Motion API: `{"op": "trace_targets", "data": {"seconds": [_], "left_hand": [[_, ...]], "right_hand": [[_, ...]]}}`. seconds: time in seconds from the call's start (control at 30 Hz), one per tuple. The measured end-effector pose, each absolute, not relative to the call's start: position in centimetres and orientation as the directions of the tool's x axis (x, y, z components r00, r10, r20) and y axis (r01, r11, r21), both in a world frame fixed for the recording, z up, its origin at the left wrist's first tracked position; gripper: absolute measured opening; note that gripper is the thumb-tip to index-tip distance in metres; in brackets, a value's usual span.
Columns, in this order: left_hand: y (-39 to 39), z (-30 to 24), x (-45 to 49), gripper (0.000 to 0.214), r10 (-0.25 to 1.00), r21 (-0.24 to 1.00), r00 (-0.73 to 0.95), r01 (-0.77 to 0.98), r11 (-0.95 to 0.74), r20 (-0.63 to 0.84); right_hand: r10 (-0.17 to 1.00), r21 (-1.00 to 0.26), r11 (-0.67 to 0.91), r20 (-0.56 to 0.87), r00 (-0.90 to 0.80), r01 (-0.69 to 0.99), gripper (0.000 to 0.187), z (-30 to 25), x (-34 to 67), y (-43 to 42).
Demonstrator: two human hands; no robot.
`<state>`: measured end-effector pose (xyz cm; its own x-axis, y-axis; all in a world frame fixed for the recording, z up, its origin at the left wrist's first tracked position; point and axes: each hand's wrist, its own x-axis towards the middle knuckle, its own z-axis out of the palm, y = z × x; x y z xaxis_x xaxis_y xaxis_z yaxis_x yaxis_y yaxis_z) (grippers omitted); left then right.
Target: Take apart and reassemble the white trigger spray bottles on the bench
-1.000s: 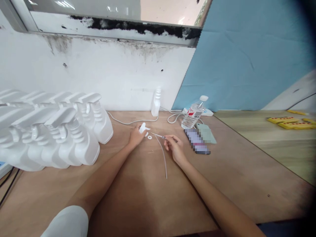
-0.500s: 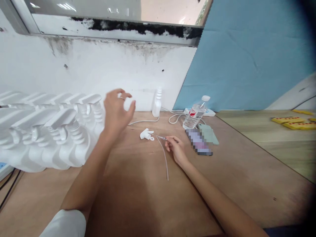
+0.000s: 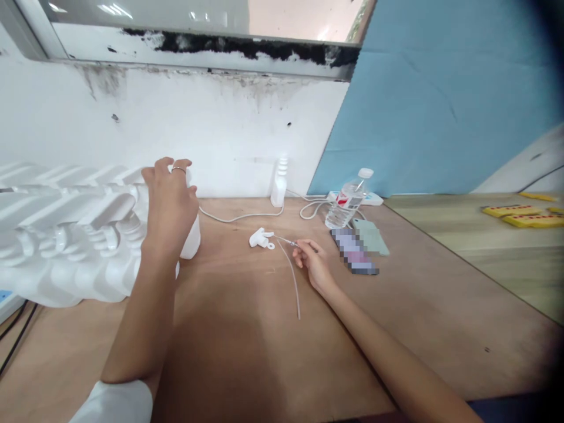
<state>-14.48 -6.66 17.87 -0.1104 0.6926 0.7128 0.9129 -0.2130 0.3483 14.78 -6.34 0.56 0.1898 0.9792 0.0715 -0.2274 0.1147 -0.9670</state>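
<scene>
My left hand (image 3: 171,208) is at the right end of the rows of white spray bottles (image 3: 94,276), its fingers curled around the top of one white bottle (image 3: 191,239). The hand hides that bottle's neck and head. My right hand (image 3: 312,263) pinches a thin silver tool (image 3: 288,241) whose tip points left to a white trigger sprayer head (image 3: 259,237) on the table. By the head lie a small white ring (image 3: 271,246) and a thin clear tube (image 3: 294,279), curving toward me.
A lone white bottle (image 3: 279,185) stands by the wall. To the right are a clear water bottle (image 3: 348,202), a phone (image 3: 355,251), a pale green phone-like item (image 3: 372,236) and a white power strip (image 3: 374,200). A white cable (image 3: 247,216) crosses the table's back.
My left hand has moved left from above the table to the end of the bottle rows and closed around a bottle. My right hand and the sprayer head have hardly moved.
</scene>
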Motion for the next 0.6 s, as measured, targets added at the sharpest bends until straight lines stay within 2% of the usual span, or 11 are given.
{"op": "trace_targets", "data": {"seconds": [0.07,0.13,0.23,0.33,0.4,0.47,0.6], "left_hand": [[-7.2,18.4,-14.0,0.037,0.703,0.351,-0.064,0.896,-0.272,0.708],[-7.9,19.0,-13.2,0.038,0.705,0.409,-0.045,0.84,-0.357,0.708],[-9.1,19.6,-11.9,0.034,0.678,0.523,-0.044,0.675,-0.521,0.733],[-9.9,19.7,-10.3,0.034,0.731,0.651,-0.003,0.458,-0.605,0.682],[-9.9,19.4,-9.1,0.034,0.802,0.762,0.066,0.277,-0.586,0.593],[-9.6,18.6,-7.8,0.034,0.858,0.854,0.159,0.113,-0.507,0.488],[-8.5,16.0,-4.8,0.031,0.896,0.95,0.327,-0.01,-0.313,0.299]], "right_hand": [[0.978,-0.964,0.12,0.073,0.195,-0.237,0.037,0.7,14.8,-6.4],[0.981,-0.962,0.116,0.073,0.178,-0.247,0.043,1.0,14.8,-6.5],[0.993,-0.955,0.088,0.061,0.104,-0.282,0.038,1.5,14.6,-6.8],[0.998,-0.927,0.04,0.058,-0.038,-0.372,0.032,2.1,14.2,-7.4],[0.988,-0.906,-0.033,0.033,-0.148,-0.421,0.034,2.5,14.1,-7.9],[0.97,-0.887,-0.139,-0.032,-0.242,-0.439,0.045,2.8,14.1,-8.3],[0.934,-0.868,-0.262,-0.119,-0.336,-0.422,0.074,2.8,14.5,-8.8]]}}
